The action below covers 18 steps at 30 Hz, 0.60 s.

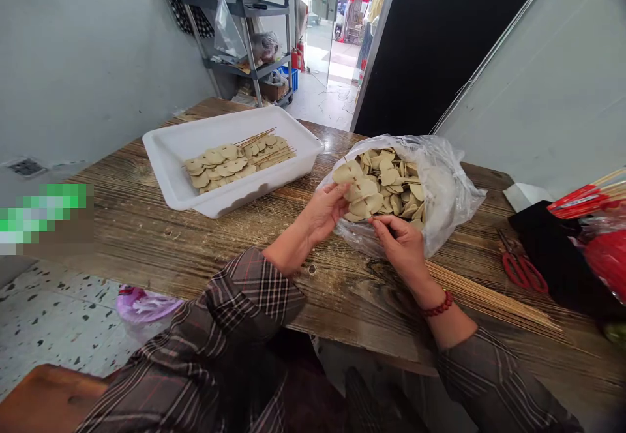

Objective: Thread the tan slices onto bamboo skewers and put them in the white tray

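Observation:
My left hand [325,214] is closed on the edge of several flat, pale beige slices [362,188] threaded in a row on a thin wooden skewer. With thumb and fingers pinched, my right hand [402,242] grips the near end of that skewer, most of which the slices and fingers hide. Both hands are over the front of a clear plastic bag [452,188], which is open and full of loose slices [403,188] of the same kind. A bundle of bare wooden skewers [489,297] lies on the table beside my right wrist.
Left of the bag, a white plastic tub [163,169] contains skewered slices [222,162]. Red-handled scissors [524,271] and a black box [548,237] are on the right of the wooden table [235,244]. A grey cart [244,68] stands beyond, near an open doorway.

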Motion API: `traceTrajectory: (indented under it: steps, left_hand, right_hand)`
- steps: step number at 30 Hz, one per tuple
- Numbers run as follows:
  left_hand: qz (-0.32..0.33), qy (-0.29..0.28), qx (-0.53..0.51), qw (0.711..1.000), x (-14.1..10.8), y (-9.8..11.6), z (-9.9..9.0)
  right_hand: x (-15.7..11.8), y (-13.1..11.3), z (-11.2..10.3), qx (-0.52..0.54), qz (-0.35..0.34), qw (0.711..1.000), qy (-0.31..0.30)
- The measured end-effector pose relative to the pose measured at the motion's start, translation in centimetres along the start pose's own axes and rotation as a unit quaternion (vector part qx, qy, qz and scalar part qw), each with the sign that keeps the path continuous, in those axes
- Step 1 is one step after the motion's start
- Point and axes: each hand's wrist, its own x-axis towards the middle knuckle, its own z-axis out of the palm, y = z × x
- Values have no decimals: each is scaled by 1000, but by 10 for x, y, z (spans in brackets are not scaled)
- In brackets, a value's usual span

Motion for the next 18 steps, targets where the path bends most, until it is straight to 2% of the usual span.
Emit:
traceTrajectory:
  steps: [4, 9, 18]
  left_hand:
    - [33, 19, 4, 999, 2, 9, -2]
    - [34, 9, 5, 999, 3, 10, -4]
    - [33, 29, 11, 999, 4, 6, -4]
  right_hand:
    - [0, 2, 3, -17, -27, 999, -5]
    - [-1, 4, 5, -29, -35, 999, -17]
    - [-1, 4, 3, -29, -31, 999, -18]
